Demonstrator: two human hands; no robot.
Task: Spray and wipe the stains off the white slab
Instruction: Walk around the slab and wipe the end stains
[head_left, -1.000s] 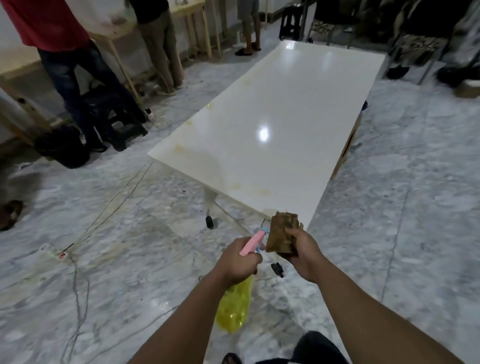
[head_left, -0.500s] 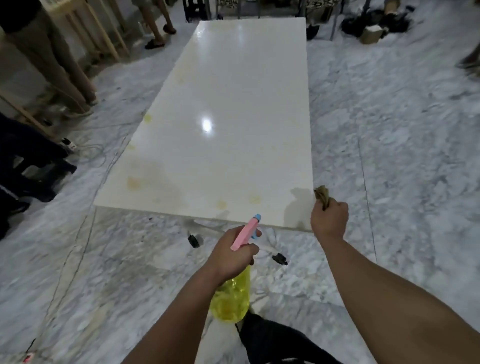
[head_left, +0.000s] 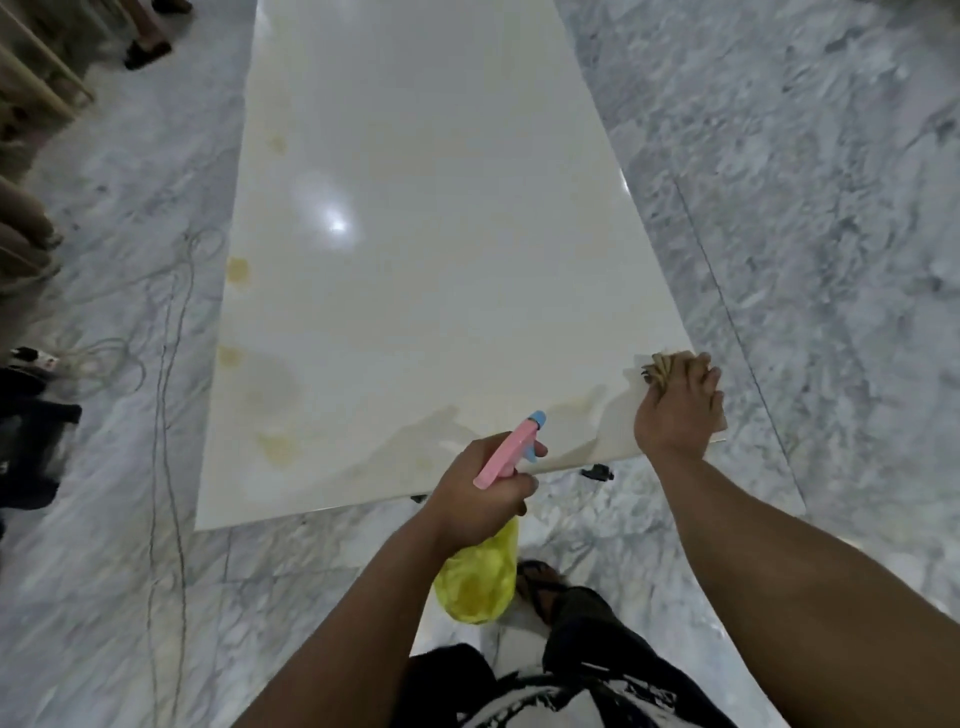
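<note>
While gripping one spray bottle (head_left: 480, 551) in left hand (head_left: 480, 499), pressing one rag (head_left: 662, 368) onto one stained slab (head_left: 415, 260) with right hand (head_left: 678, 410).

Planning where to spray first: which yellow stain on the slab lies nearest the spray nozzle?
The yellow blotch by the slab's near edge, left of the spray bottle's nozzle. The other three yellow stains sit farther up the left edge.

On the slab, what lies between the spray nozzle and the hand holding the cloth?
In the head view, only bare white slab with a faint yellowish smear lies between the spray bottle nozzle and the right hand gripping the cloth.
</note>
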